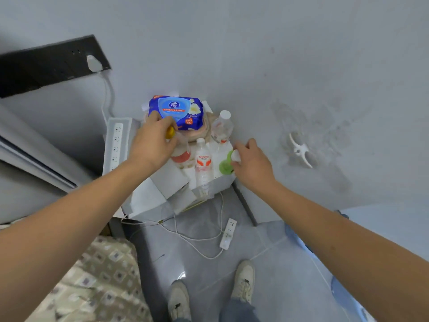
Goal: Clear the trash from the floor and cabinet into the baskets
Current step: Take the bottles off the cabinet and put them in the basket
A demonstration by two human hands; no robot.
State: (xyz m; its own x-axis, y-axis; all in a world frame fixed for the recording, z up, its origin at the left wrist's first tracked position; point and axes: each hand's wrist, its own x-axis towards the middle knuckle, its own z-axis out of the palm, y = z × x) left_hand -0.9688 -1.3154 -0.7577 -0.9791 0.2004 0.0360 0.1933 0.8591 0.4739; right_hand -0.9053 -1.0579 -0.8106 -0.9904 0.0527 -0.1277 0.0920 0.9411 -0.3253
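A white cabinet [222, 182] stands against the wall, crowded with items. My left hand [151, 142] curls round the yellow cap [170, 132] of a bottle with a red label [182, 156], most of it hidden under the hand. My right hand [249, 159] grips the white top of a green bottle [225, 166] at the cabinet's right edge. Between the hands stands a clear water bottle with a red label [203, 166]. A second clear bottle [222, 127] stands behind it. A blue wet-wipe pack [178, 110] lies at the back.
Open white cardboard boxes [160, 189] sit on the cabinet's front left. A power strip [115, 145] lies at its left, another [228, 233] on the floor with white cables. A patterned bed cover [92, 282] is lower left. A blue plastic object [299, 238] stands at the right. My shoes [243, 280] are below.
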